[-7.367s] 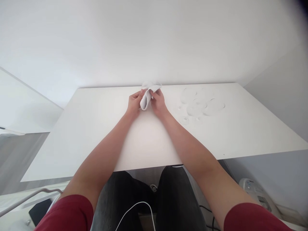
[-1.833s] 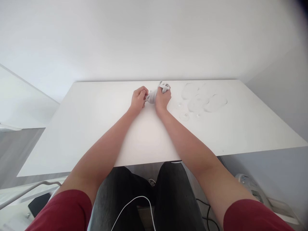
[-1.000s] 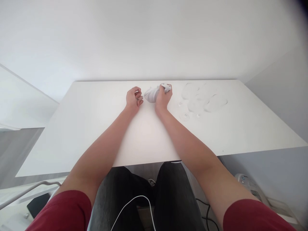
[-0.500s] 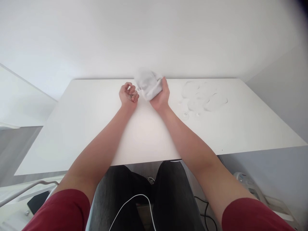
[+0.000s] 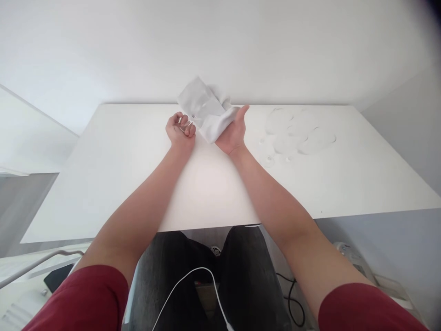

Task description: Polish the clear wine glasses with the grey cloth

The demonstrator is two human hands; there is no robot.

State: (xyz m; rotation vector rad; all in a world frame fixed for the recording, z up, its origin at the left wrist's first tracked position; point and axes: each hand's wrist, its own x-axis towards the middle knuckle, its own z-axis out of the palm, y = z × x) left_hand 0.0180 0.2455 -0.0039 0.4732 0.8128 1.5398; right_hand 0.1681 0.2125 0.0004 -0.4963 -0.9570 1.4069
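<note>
My right hand point(image 5: 235, 133) is turned palm up over the far middle of the white table point(image 5: 138, 184). A white cloth point(image 5: 205, 109) lies across its palm and fingers and stands up loosely toward the wall. The thumb sticks out beside the cloth and the fingers are hidden under it. Just to the left, my left hand point(image 5: 179, 129) is also palm up, its fingers curled in on something small and shiny that I cannot make out. The left hand's fingertips are close to the cloth's lower edge.
Several clear glasses point(image 5: 299, 133) stand or lie at the table's far right, hard to tell apart against the white top. A white cable point(image 5: 186, 280) runs over my lap. A black cable point(image 5: 292, 294) and a pale device point(image 5: 358, 262) are on the floor at the right.
Both hands have turned palm up and risen slightly. The cloth, bunched between the hands before, has opened out and now lies over the right palm. The left hand has drawn apart from it.
</note>
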